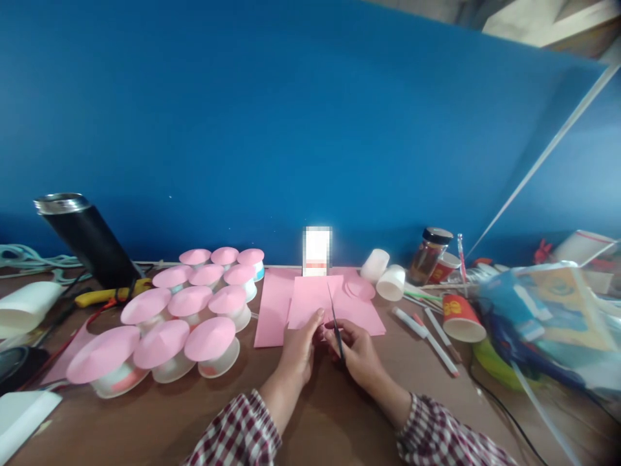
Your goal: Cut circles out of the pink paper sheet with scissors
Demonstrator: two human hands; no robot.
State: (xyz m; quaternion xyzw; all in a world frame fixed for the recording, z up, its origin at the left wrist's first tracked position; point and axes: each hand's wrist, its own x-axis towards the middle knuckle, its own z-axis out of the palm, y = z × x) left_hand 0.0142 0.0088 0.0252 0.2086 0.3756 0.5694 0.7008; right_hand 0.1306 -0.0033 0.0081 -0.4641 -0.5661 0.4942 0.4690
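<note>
My left hand point(301, 343) is closed on the lower edge of a pink paper sheet point(313, 296), with its thumb on top. In my right hand point(353, 348) are dark scissors point(336, 318), their blades pointing up and away over the sheet's right part. Larger pink paper point(272, 310) lies on the table beneath. Pink paper discs point(359, 288) rest on it to the right of the held sheet. Whether the blades are cutting is too small to tell.
Several cups with pink paper cones point(160, 343) stand in rows at left, near a black bottle point(90, 239). White cups point(391, 283), markers point(439, 349), a jar point(429, 255) and a red cup point(462, 318) are at right. A blue panel point(291, 129) rises behind.
</note>
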